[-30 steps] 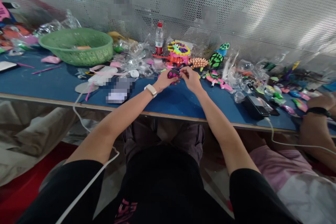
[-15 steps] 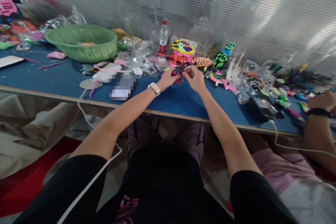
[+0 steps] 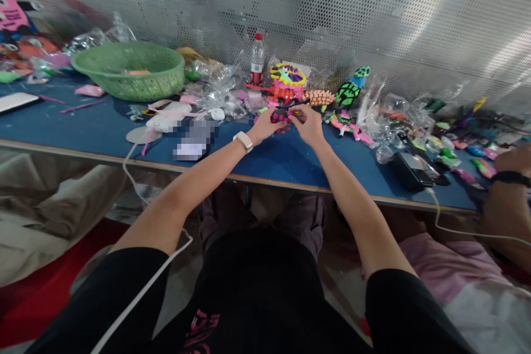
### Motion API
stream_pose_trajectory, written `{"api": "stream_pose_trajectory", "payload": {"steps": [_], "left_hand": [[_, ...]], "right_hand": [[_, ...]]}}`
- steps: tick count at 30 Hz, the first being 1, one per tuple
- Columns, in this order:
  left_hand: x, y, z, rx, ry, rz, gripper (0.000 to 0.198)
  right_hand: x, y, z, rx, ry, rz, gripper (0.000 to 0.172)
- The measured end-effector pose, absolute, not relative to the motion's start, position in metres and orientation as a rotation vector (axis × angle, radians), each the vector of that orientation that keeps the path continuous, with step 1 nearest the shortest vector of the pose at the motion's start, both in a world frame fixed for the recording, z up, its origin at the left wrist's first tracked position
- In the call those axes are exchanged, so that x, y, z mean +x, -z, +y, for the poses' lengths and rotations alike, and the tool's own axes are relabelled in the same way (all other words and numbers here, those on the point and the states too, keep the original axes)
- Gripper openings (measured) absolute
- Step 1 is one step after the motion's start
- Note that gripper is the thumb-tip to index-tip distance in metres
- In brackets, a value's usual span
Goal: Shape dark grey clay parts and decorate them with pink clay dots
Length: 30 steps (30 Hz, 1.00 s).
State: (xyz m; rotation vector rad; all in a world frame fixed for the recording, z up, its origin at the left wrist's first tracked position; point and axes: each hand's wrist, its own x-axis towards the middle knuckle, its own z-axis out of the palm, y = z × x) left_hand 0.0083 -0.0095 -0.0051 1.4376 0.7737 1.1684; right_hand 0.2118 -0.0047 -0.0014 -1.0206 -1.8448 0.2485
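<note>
My left hand [image 3: 265,126], with a pale band on the wrist, is closed round a small dark clay figure with magenta dots [image 3: 279,115]. At the figure's right side, the thumb and forefinger of my right hand [image 3: 307,121] are pinched together, touching its edge. Whatever sits between those fingertips is too small to make out. Just behind my hands stand a red clay figure [image 3: 282,93] and a yellow-rimmed round piece [image 3: 289,73]. An orange spiky clay piece [image 3: 319,98] lies behind my right hand.
A green basket [image 3: 133,88] stands back left. A phone [image 3: 194,141] and a white corded device [image 3: 169,116] lie left of my hands. A red-capped bottle [image 3: 257,58] is behind. Right are a black box [image 3: 409,170], plastic wrappings and a co-worker's arm [image 3: 512,177].
The figure in my left hand has tilted slightly, showing more magenta dots. My right fingers remain at its edge. The co-worker's hand at right has shifted a little to the right.
</note>
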Motion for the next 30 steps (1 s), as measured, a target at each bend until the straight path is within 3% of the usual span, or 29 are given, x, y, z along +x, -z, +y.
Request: {"api": "stream_pose_trajectory", "payload": {"steps": [11,24,30], "left_hand": [[0.0074,0.0051,-0.0116,1.460,-1.162,0.779,0.028],[0.0094,-0.0006,-0.0149,1.476,-1.170,0.825,0.030],[0.0101,0.0013,-0.0142,1.490,-1.166,0.815,0.030]], "right_hand": [[0.2086,-0.0022,-0.0113,-1.020,-0.262,-1.873,0.010],[0.2097,0.0013,-0.0068,-1.025,-0.262,-1.858,0.024],[0.2120,0.0018,-0.0052,-1.016,-0.209,-1.897,0.019]]}}
